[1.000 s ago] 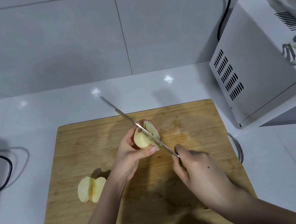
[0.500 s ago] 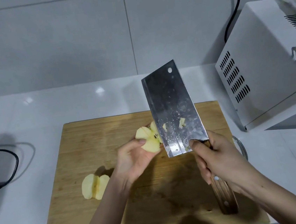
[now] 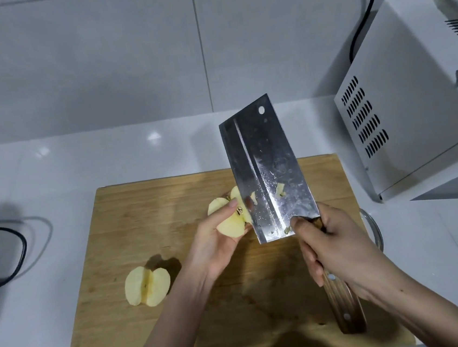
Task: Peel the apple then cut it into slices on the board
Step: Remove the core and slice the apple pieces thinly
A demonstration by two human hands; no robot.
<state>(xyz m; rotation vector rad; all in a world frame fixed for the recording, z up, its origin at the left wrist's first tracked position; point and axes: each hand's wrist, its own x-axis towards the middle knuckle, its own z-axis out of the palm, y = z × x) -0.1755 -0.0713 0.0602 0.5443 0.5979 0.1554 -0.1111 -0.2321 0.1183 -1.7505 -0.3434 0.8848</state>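
At the far left of the counter a black cable (image 3: 2,250) lies unchanged; on the wooden board (image 3: 130,212) just right of it, the pair of peeled apple wedges (image 3: 147,286) rests as it did a second ago, touching each other. Further right, the left hand (image 3: 216,248) grips the other apple portion (image 3: 229,224) above the board, thumb across its cut face, seeds showing. A second ago the cleaver (image 3: 267,169) was edge-on and biting into that portion; now it is out of the fruit, its flat face to the camera with pale scraps (image 3: 280,189) stuck to it. I judge that one cut at the core is finished and slicing proper has yet to begin. The right hand (image 3: 340,249) is wrapped round the cleaver's wooden handle; beside it a glass rim (image 3: 374,231) peeks past the board, and a white appliance (image 3: 402,115) stands beyond.

Count: one cable; one board; two resting wedges; one held portion, possibly split, I cannot tell; one cleaver; two hands; one appliance.
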